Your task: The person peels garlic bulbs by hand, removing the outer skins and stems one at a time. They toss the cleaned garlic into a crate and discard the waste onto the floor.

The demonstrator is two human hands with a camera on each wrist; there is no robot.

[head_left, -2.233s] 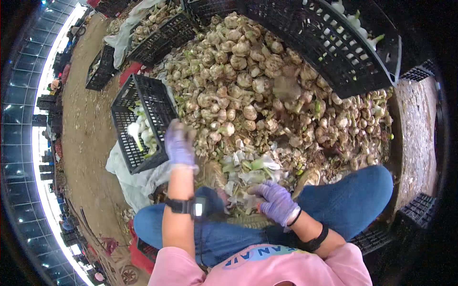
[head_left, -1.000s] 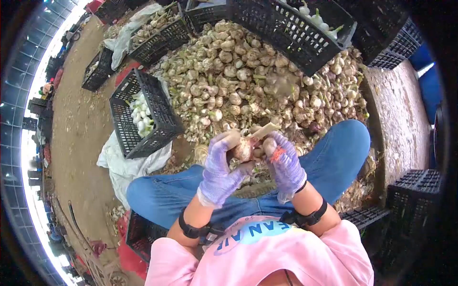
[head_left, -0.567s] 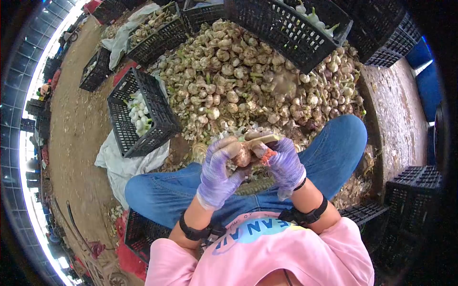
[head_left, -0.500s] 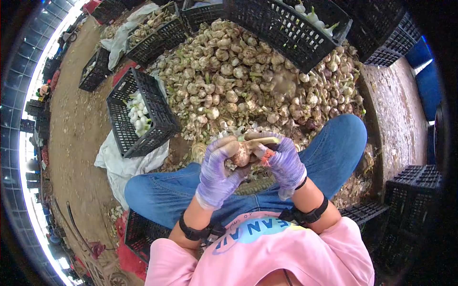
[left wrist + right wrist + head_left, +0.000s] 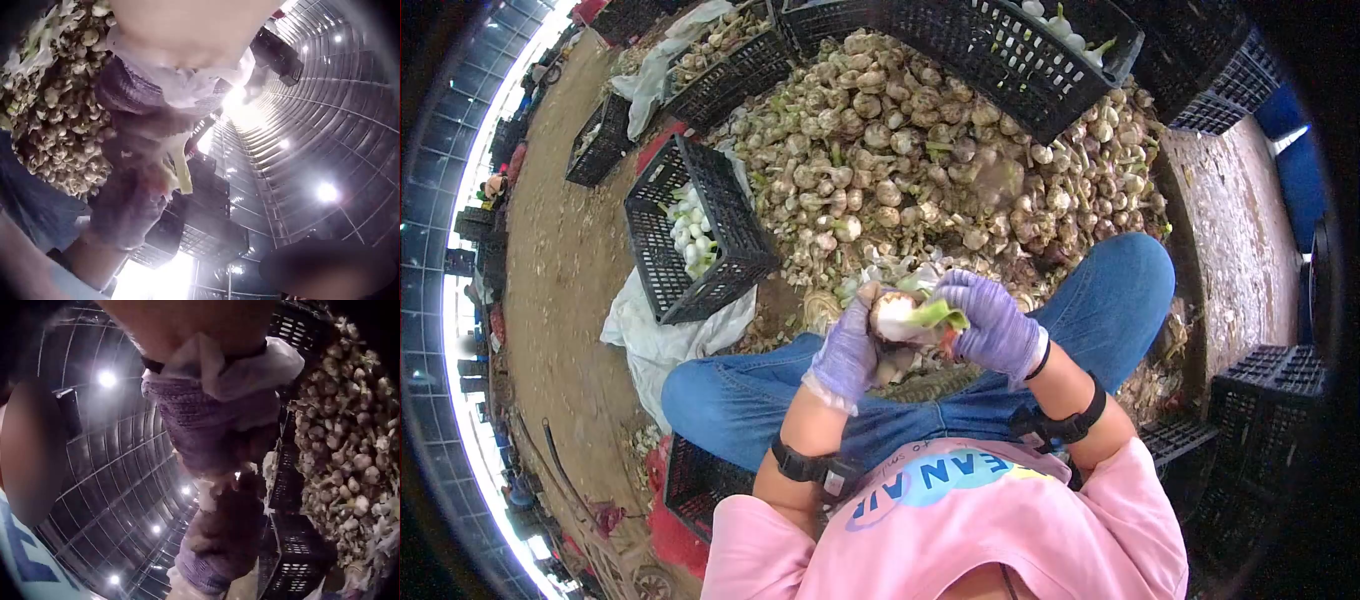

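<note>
The garlic bulb is between the two hands, at the near side of the garlic pile. The left hand grips it from the left; the right hand curls at its green stem and seems to pinch it. I judge the bulb light and firm, maybe slippery where white — the stem softer, easily torn — so better hold the round body.

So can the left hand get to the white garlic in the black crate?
Probably yes: the black crate sits on that side and nothing covers the white garlic. But the left hand is holding another bulb, so it would likely need to let go first.
</note>
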